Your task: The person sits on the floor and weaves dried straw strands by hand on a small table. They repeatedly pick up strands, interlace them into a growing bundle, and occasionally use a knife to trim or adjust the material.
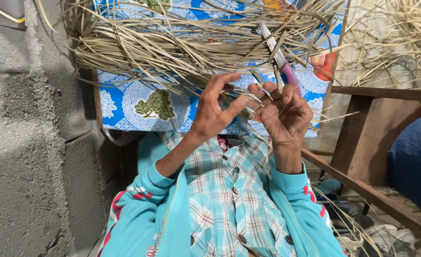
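My left hand (214, 110) pinches a thin dried leaf strip (248, 96) between thumb and fingers. My right hand (286, 114) is closed around the purple handle of a knife (282, 59), whose blade points up and away from me; its fingers also touch the same strip. The two hands are close together, just in front of a large bundle of dried straw-coloured strips (172, 47). That bundle lies on a table covered with a blue flower-patterned cloth (125, 107). My turquoise jacket sleeves and checked shirt fill the bottom of the view.
A rough grey concrete surface (29, 143) runs along the left. A brown wooden frame (362, 143) stands at the right with a dark blue object (415, 157) behind it. More loose dried strips (396, 43) are piled at the top right.
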